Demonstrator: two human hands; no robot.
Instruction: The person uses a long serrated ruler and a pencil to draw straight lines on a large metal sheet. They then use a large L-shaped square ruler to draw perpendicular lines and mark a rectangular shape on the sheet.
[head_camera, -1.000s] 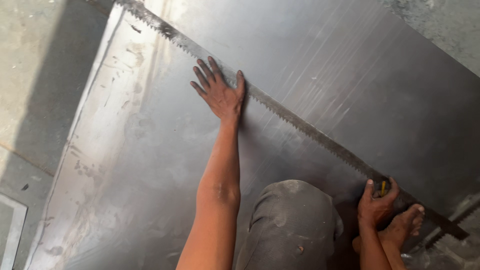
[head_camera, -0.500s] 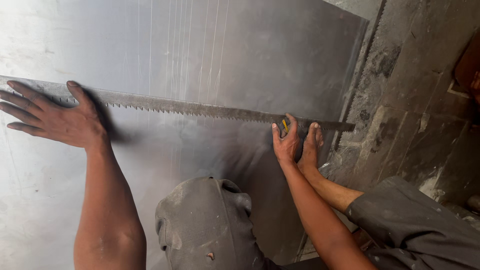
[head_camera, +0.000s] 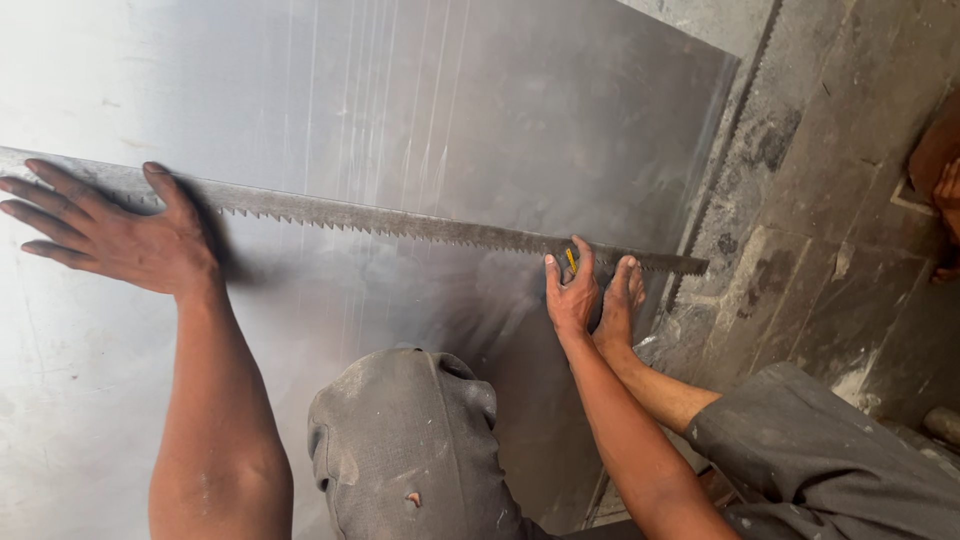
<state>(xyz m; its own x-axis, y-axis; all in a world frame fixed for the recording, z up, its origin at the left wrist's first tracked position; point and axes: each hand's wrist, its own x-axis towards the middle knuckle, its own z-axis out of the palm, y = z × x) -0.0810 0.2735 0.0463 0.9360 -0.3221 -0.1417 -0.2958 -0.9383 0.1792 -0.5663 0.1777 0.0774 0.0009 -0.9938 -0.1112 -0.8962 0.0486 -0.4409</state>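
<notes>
Dull grey toothed blade (head_camera: 400, 222) crosses a silvery streaked metal sheet (head_camera: 450, 110); yellow marker (head_camera: 571, 260); grey trousers (head_camera: 410, 450).

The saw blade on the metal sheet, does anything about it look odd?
Yes. The long toothed blade lies flat on the metal sheet like a straightedge, the left hand pressing one end, the right hand holding a small yellow object against it.

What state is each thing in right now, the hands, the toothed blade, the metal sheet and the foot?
Left hand: spread flat, pressing the blade's left end down.
Right hand: gripping a small yellow marker against the blade.
Toothed blade: lying flat across the sheet, teeth facing the person.
Metal sheet: flat on the floor, scuffed.
Bare foot: resting on the sheet beside the right hand.
</notes>
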